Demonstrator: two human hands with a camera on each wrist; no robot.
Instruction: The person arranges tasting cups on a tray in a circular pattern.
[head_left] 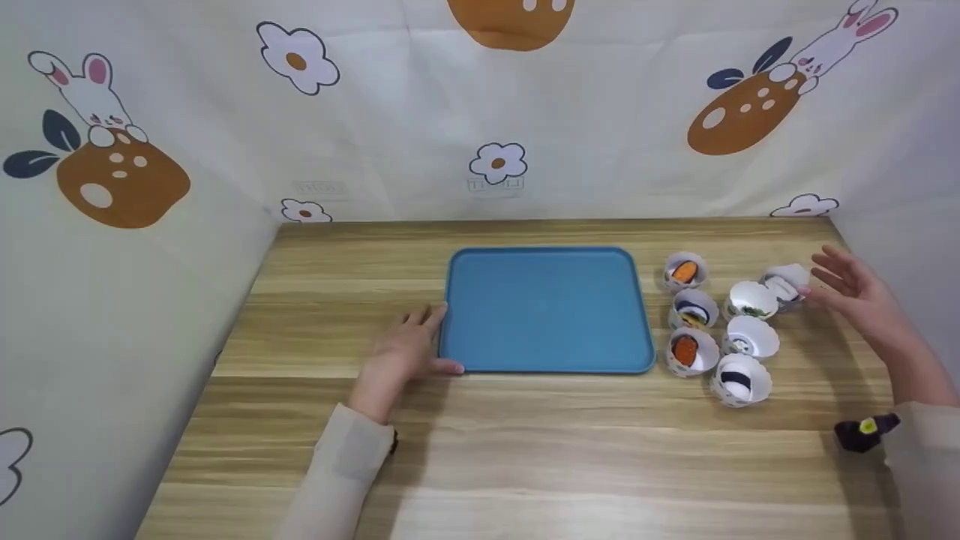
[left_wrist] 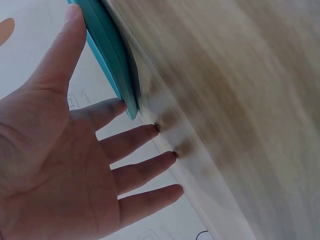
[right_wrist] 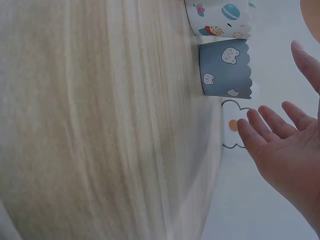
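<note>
The blue tray (head_left: 547, 311) lies flat on the table. At its left edge is my left hand (head_left: 401, 352), thumb and index fingertip touching the rim; in the left wrist view this hand (left_wrist: 75, 150) has its fingers spread beside the teal tray edge (left_wrist: 112, 55). On the right, my right hand (head_left: 862, 296) hovers beside the rearmost right paper cup (head_left: 787, 281), fingers loosely extended. In the right wrist view the hand (right_wrist: 287, 145) holds nothing, and a grey-blue cup with bear faces (right_wrist: 226, 69) stands apart from it.
Several paper cups holding sushi-like pieces stand right of the tray, among them ones with an orange piece (head_left: 684, 271), a red-topped piece (head_left: 684, 350) and a white piece with a black band (head_left: 736, 380). A patterned curtain (head_left: 390, 112) hangs behind the wooden table (head_left: 555, 450).
</note>
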